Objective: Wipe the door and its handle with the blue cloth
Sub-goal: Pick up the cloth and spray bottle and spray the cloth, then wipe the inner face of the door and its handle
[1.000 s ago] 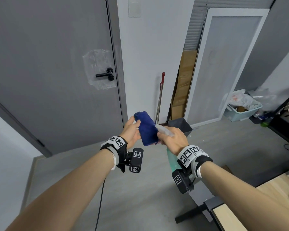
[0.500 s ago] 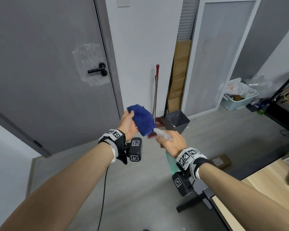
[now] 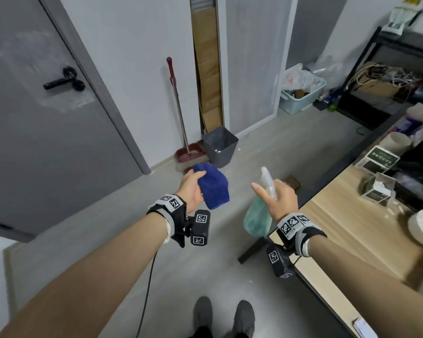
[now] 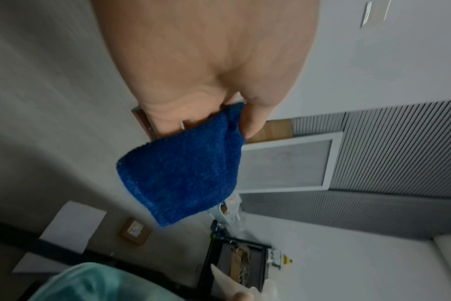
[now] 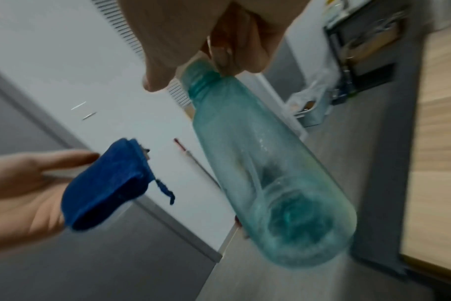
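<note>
Door (image 3: 34, 142) left, bin (image 3: 220, 145) ahead, table (image 3: 352, 228) right.

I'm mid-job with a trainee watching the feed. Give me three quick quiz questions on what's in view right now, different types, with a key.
1. True or false: the blue cloth is pressed against the grey door.
2. Multiple choice: the right hand holds A) a mop, B) a teal spray bottle, C) nothing.
3. Fill in: the door's black handle sits inside a patch of clear ____ stuck to the door.

Key:
1. False; the left hand holds the cloth in mid-air, apart from the door.
2. B; fingers are curled round its neck.
3. Film.
</note>
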`<state>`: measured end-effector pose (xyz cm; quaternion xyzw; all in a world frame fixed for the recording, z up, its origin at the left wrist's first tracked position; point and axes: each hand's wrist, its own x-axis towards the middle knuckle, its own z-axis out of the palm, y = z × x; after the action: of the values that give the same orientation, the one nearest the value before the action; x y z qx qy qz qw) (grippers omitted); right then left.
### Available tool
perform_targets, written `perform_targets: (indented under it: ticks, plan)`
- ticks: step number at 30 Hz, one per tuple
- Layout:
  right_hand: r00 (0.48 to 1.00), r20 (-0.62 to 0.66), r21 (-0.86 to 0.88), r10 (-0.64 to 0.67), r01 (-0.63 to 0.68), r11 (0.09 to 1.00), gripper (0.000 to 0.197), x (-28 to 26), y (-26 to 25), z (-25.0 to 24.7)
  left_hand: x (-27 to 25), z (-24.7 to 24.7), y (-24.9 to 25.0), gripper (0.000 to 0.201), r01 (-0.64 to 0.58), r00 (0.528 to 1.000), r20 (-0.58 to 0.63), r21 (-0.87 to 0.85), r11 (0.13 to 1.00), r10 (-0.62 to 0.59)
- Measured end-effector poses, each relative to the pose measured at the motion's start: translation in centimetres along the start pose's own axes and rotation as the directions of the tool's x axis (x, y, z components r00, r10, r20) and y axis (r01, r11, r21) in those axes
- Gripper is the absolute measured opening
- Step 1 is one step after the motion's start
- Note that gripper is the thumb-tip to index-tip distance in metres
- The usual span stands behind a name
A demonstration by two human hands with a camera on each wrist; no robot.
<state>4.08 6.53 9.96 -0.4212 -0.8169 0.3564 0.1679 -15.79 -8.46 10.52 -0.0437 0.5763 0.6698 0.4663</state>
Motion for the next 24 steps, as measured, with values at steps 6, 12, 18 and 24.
perform_targets:
  ticks: [6, 12, 18, 24]
  plan:
    - [0.977, -0.213, 0.046, 0.011, -0.001, 0.999, 0.036, -0.6, 7.8, -5.8, 1.1, 7.2, -4.8, 0.034, 0.062, 0.995, 0.071, 0.15, 0.987, -0.073]
    - [0.97, -0.22, 0.021, 0.107, -0.105, 0.994, 0.025, -1.6, 13.8, -8.1, 1.1, 12.3, -8.0, 0.032, 0.07, 0.984, 0.146, 0.23, 0.971, -0.106]
    - [0.982, -0.138, -0.008, 0.125, -0.128, 0.992, 0.027, -2.7, 16.5, -8.7, 1.0, 13.6, -9.6, 0.037, 0.087, 0.978, 0.163, 0.256, 0.963, -0.132]
    - [0.962, -0.257, -0.019, 0.091, -0.099, 0.995, 0.046, -1.8, 13.4, -9.5, 0.0, 12.3, -8.6, 0.033, 0.033, 0.986, 0.153, 0.24, 0.97, -0.071]
